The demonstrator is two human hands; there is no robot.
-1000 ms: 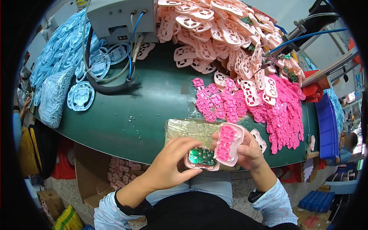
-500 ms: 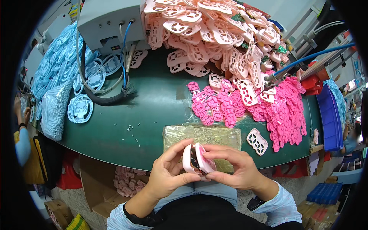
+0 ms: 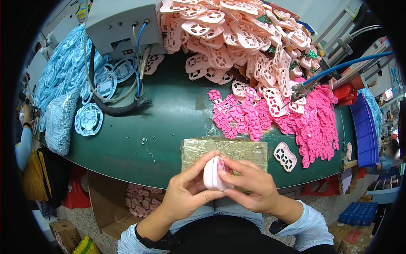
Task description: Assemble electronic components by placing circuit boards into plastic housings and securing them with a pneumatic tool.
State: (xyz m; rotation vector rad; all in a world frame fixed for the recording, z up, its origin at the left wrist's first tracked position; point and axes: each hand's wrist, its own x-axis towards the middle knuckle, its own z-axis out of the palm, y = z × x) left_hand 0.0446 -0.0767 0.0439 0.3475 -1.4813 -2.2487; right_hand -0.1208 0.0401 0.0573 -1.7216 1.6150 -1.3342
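Between my two hands is a pale pink plastic game-controller-shaped case point(image 3: 214, 174) with darker pink pieces on its right face, held on edge over the front of the bench. My left hand point(image 3: 186, 186) is closed round its left side, thumb at the bottom. My right hand point(image 3: 251, 184) grips the other side with fingertips on the pink face and the thumb low. The two halves meet along a thin seam. Just behind my hands lies a tape-wrapped block point(image 3: 224, 148). A loose pale pink shell with dark openings point(image 3: 285, 156) rests to the right of the block.
Pale pink shells point(image 3: 224, 38) are heaped at the back, bright pink button pieces point(image 3: 315, 127) at the right. A grey machine box point(image 3: 122, 29) with hoses stands back left, near blue parts point(image 3: 63, 72) and a bag of small pieces point(image 3: 62, 122). A screwdriver point(image 3: 298, 91) hangs at right.
The gap between the two halves of the case has closed, hiding the dark inside. My right fingers have curled further over the pink face.
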